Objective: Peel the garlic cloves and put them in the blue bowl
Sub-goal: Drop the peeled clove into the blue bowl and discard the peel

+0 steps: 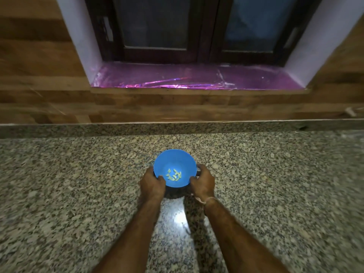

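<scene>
Garlic cloves (173,175), pale yellow-green and apparently bare of skin, lie in a loose cluster at the bottom of the blue bowl (175,154), which sits low in the middle of the view over the near part of the table (78,184). My left hand (152,184) grips the bowl's left side with the thumb hooked over the rim. My right hand (202,182) clasps the right side the same way (a thin thread band circles that wrist). A dark shadow sits under the bowl's near edge, and I cannot tell whether the base touches the table or is held just above it.

Step in hand, as I judge it: peeling looks finished or nearly so. I see no unpeeled cloves or loose skins on the table, and both hands are given over to the bowl alone. The next move calls for keeping the bowl level and setting it down gently, since the small cloves could slide on its smooth inside.

Materials: the bowl is round, deep and smooth, with a matte plastic look. The table is polished speckled granite that throws back a bright glare between my forearms. Beyond it are a wood-patterned wall and a window sill (187,77) lined with crinkled pink foil.
</scene>
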The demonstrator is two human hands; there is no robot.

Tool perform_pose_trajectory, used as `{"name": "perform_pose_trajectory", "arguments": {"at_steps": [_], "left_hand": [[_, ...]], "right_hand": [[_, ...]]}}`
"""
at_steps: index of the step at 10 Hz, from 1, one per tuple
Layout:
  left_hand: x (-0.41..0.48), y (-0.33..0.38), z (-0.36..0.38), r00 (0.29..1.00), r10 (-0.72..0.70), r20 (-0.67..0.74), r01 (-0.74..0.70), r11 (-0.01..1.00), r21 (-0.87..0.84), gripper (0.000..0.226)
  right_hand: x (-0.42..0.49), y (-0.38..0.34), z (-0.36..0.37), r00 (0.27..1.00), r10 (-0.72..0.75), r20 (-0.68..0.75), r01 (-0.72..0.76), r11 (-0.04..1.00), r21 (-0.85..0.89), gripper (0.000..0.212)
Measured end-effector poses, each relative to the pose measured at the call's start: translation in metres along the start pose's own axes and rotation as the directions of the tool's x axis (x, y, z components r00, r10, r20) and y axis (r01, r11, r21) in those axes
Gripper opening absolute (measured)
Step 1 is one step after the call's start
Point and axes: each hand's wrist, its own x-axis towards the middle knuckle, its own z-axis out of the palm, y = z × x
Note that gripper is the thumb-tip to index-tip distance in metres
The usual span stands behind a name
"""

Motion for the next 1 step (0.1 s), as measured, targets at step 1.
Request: {"name": "perform_pose_trajectory", "arguments": {"at_steps": [1], "left_hand": [[0.0028,0.0027,0.0013,0.992,-0.027,0.122,0.027,1.0,0.002,0.047]], "right_hand": [[0.0025,-0.0042,-0.0086,1.0,0.011,-0.005,-0.011,0.999,-0.04,0.049]]}}
